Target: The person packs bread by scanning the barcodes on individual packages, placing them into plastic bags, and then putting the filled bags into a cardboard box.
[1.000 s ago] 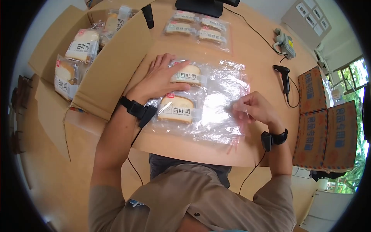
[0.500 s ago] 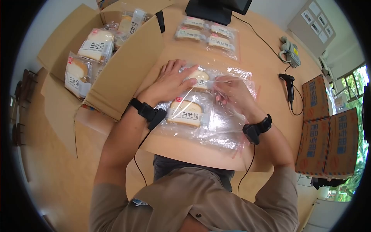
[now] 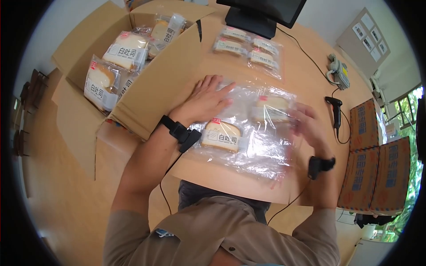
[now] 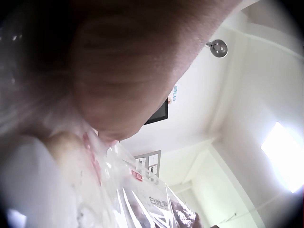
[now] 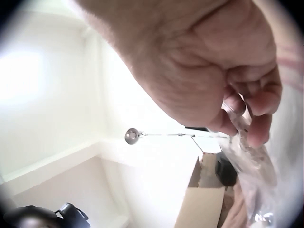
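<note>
A large clear plastic bag lies flat before the person. My left hand rests on its upper left part, fingers spread. Close below that hand is a wrapped slice of white bread, label up, on the bag's left half. Another wrapped bread slice, a little blurred, is at the upper right of the bag. At its right edge, my right hand has its fingers curled. In the right wrist view, the thumb and fingers pinch clear plastic wrapping.
An open cardboard box with several wrapped bread slices stands at the left. Behind lies a bag of bread packs, near a monitor. A barcode scanner, a telephone and stacked cartons are at the right.
My right hand went from the bag's right edge in to the upper bread slice, then back right, and that slice is now on the right half. The left hand stays on the bag.
</note>
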Demonstrator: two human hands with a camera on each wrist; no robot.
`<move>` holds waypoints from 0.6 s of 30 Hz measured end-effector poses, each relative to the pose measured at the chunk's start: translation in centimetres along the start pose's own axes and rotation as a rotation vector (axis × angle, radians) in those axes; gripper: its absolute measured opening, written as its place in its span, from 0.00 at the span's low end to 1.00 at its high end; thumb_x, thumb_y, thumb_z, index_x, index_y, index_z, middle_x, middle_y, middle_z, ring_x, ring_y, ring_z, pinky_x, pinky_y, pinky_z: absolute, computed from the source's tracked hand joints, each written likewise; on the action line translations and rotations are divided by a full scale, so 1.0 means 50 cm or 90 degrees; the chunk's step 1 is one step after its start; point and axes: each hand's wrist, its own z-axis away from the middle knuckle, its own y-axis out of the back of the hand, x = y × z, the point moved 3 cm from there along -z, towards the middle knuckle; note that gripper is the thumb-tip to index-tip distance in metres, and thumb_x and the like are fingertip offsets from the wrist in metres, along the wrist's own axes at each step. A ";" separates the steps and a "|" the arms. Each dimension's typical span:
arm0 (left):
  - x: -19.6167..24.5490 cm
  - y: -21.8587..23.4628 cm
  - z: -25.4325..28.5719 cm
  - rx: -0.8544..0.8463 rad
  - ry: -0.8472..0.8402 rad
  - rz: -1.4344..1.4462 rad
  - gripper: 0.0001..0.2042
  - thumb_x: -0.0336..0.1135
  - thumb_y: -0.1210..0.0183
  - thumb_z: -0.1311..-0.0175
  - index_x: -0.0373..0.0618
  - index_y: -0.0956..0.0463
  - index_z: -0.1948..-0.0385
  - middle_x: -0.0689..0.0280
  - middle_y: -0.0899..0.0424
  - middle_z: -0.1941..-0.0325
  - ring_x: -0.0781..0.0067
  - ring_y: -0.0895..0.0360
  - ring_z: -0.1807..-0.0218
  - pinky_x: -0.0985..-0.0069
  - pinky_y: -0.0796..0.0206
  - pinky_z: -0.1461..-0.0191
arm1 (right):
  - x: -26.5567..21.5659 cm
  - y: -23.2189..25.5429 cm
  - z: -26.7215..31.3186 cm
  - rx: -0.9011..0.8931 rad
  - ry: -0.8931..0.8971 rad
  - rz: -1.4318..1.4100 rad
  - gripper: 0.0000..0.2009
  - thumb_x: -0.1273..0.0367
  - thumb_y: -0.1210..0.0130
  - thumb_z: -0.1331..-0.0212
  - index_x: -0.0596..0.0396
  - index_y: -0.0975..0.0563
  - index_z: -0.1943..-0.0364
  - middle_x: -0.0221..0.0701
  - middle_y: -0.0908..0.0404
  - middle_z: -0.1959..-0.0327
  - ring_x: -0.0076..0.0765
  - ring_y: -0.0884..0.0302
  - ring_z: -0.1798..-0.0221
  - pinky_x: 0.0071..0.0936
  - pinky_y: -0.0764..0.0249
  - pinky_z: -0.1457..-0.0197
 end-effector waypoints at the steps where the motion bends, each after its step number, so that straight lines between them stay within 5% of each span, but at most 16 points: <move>1: 0.003 0.001 -0.001 0.000 -0.007 -0.012 0.28 0.50 0.46 0.18 0.54 0.31 0.20 0.43 0.35 0.23 0.39 0.42 0.20 0.46 0.47 0.18 | -0.033 0.025 0.039 0.072 -0.010 0.056 0.07 0.68 0.36 0.27 0.56 0.16 0.54 0.25 0.20 0.70 0.22 0.24 0.75 0.23 0.31 0.74; 5: -0.002 -0.008 -0.005 0.015 0.013 -0.035 0.29 0.52 0.43 0.20 0.54 0.30 0.21 0.42 0.35 0.22 0.37 0.43 0.20 0.44 0.48 0.18 | -0.169 0.146 0.141 0.243 0.113 0.222 0.16 0.66 0.34 0.33 0.55 0.16 0.44 0.22 0.18 0.67 0.16 0.26 0.75 0.18 0.35 0.76; 9: -0.001 -0.009 0.000 0.014 0.014 -0.022 0.32 0.56 0.40 0.23 0.55 0.29 0.22 0.42 0.36 0.20 0.34 0.46 0.17 0.41 0.49 0.17 | -0.337 0.089 0.154 0.322 0.347 0.204 0.20 0.67 0.37 0.27 0.60 0.20 0.35 0.22 0.13 0.60 0.08 0.25 0.72 0.09 0.35 0.75; 11: 0.003 -0.008 0.003 0.024 0.011 -0.010 0.32 0.56 0.40 0.23 0.55 0.29 0.22 0.42 0.37 0.20 0.35 0.47 0.17 0.41 0.49 0.17 | -0.415 -0.031 0.130 0.289 0.454 0.219 0.19 0.66 0.37 0.25 0.60 0.20 0.35 0.23 0.14 0.60 0.12 0.24 0.72 0.11 0.35 0.75; 12: 0.006 -0.002 0.005 0.016 0.021 0.003 0.33 0.56 0.39 0.24 0.55 0.30 0.21 0.42 0.37 0.20 0.36 0.47 0.17 0.41 0.49 0.17 | -0.452 -0.100 0.118 0.184 0.474 0.237 0.20 0.64 0.37 0.25 0.60 0.20 0.36 0.24 0.14 0.60 0.13 0.23 0.71 0.14 0.34 0.73; 13: 0.007 0.001 0.005 0.018 0.018 0.000 0.33 0.56 0.39 0.24 0.55 0.30 0.21 0.42 0.37 0.20 0.36 0.47 0.17 0.41 0.49 0.17 | -0.475 -0.192 0.096 0.205 0.491 0.164 0.16 0.62 0.36 0.25 0.60 0.18 0.43 0.25 0.14 0.61 0.14 0.23 0.72 0.16 0.31 0.71; 15: 0.004 -0.001 0.004 0.002 0.006 0.022 0.33 0.55 0.38 0.24 0.52 0.30 0.22 0.42 0.36 0.20 0.36 0.46 0.17 0.41 0.48 0.17 | -0.511 -0.277 0.006 -0.058 0.578 0.242 0.12 0.61 0.37 0.24 0.56 0.18 0.60 0.29 0.12 0.66 0.19 0.18 0.73 0.18 0.27 0.70; 16: 0.006 0.000 0.005 0.004 0.001 0.018 0.33 0.55 0.38 0.24 0.52 0.30 0.22 0.42 0.36 0.20 0.36 0.46 0.17 0.41 0.48 0.17 | -0.514 -0.329 -0.038 -0.060 0.587 0.238 0.13 0.61 0.37 0.25 0.58 0.18 0.61 0.35 0.11 0.70 0.24 0.16 0.74 0.23 0.24 0.71; 17: 0.008 0.007 0.003 0.006 -0.001 0.008 0.33 0.54 0.37 0.25 0.50 0.28 0.23 0.42 0.35 0.21 0.37 0.45 0.17 0.43 0.47 0.17 | -0.515 -0.427 -0.096 -0.025 0.668 0.267 0.14 0.62 0.37 0.23 0.59 0.21 0.62 0.27 0.14 0.69 0.23 0.10 0.68 0.20 0.20 0.70; 18: 0.007 0.007 0.004 0.006 0.002 0.003 0.32 0.53 0.35 0.26 0.48 0.27 0.25 0.43 0.34 0.21 0.38 0.44 0.18 0.45 0.46 0.17 | -0.518 -0.471 -0.102 0.118 0.729 0.349 0.10 0.72 0.36 0.27 0.59 0.21 0.68 0.27 0.16 0.74 0.19 0.22 0.77 0.21 0.30 0.74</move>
